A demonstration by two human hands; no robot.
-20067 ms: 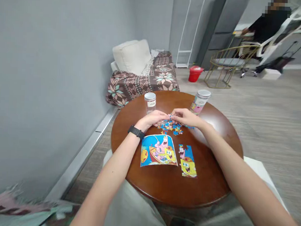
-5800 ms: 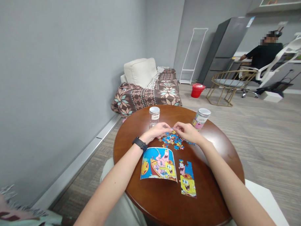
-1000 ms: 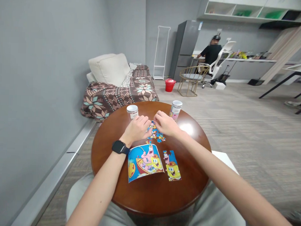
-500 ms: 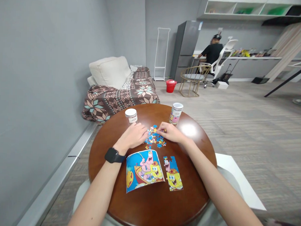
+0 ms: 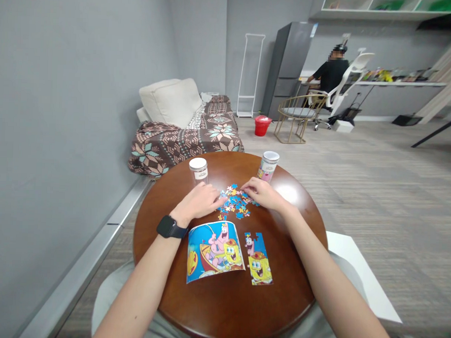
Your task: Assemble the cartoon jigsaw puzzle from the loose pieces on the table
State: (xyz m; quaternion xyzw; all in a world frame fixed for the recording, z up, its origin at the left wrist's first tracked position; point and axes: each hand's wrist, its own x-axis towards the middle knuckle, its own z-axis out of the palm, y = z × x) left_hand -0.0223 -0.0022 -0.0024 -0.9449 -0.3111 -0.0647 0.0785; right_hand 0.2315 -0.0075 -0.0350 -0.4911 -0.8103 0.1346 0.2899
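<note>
A loose heap of small jigsaw pieces [image 5: 236, 204], mostly blue with some pink and yellow, lies in the middle of the round table. My left hand [image 5: 204, 202] rests at the heap's left edge, thumb stretched out over the pieces and apart from the fingers. Across from it, my right hand [image 5: 260, 193] touches the heap's right side with bent, slightly parted fingers; I make out no piece held in either. Closer to me lie a curled picture sheet [image 5: 215, 252] of cartoon figures in a boat and, right of it, a joined strip of puzzle [image 5: 259, 264].
Two lidded tins stand at the table's [image 5: 235, 307] far side: a left tin [image 5: 199, 170] and a right tin [image 5: 269, 165] behind my right hand. Beyond are a covered sofa [image 5: 189, 143], a red bucket [image 5: 261, 126], a gold-framed chair [image 5: 296, 115] and a seated person [image 5: 330, 71].
My right hand has moved a little across the pieces, which now spread further right beneath it. My left thumb reaches further over the heap. The camera view has shifted slightly.
</note>
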